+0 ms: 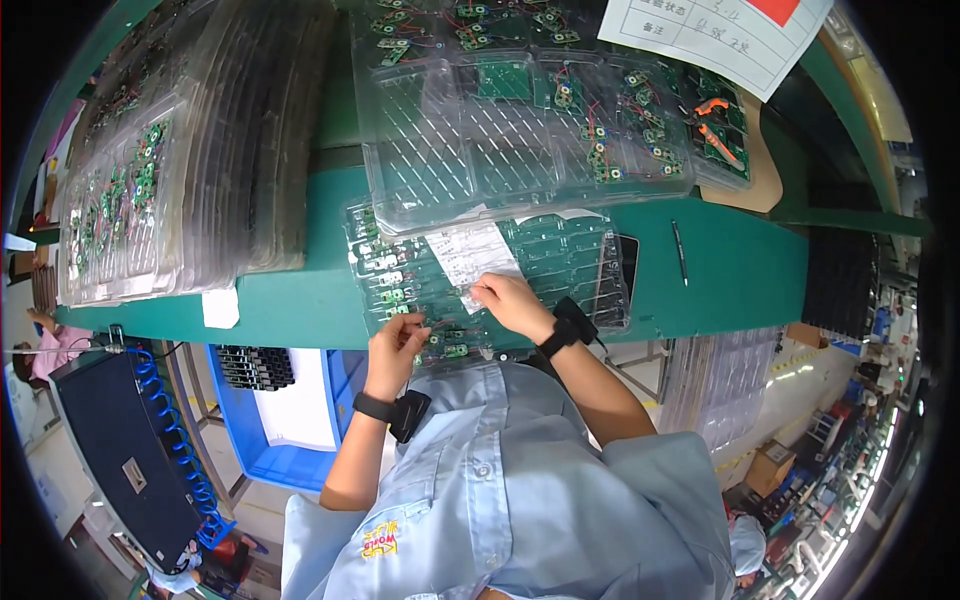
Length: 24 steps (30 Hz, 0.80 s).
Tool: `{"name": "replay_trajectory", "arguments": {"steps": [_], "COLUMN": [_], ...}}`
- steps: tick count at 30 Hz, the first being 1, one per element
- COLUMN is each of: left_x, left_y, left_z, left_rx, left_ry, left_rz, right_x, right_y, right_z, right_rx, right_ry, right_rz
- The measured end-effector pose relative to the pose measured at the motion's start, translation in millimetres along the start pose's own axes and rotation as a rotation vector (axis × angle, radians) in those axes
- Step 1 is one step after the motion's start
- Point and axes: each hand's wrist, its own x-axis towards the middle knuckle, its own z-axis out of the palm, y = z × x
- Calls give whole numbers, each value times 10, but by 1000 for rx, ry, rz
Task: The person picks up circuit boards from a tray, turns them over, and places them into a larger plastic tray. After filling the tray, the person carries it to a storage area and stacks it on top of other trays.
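My left hand (397,352) is closed in a pinch at the near left part of a clear plastic tray (570,262). Whatever lies between its fingertips is too small to name. My right hand (512,304) is also closed, its fingertips over the lower end of a printed paper slip (478,252); whether they grip the slip or something small on it, I cannot tell. Several small green circuit boards (393,278) with white parts sit in the tray's left column. More boards with thin wires (455,350) lie in its near row, close to my left fingers.
Behind stands a clear compartment tray (425,190) with wired boards and orange-handled pliers (716,140). Tall stacked trays (215,190) rise at left. A dark phone (628,262) and a pen (680,252) lie right. A blue bin (285,465) stands below the green table (745,270).
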Motion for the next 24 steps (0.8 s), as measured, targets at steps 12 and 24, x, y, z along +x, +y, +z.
{"name": "replay_trajectory", "arguments": {"steps": [12, 24], "left_x": [-37, -104], "left_y": [-53, 130], "left_z": [-33, 71], "left_rx": [-94, -105], "left_ry": [-49, -120], "left_rz": [60, 8], "right_x": [-102, -419], "right_y": [-768, -455], "right_z": [-123, 50], "right_rx": [-534, -490], "right_ry": [232, 7], "right_rz": [-310, -422]}}
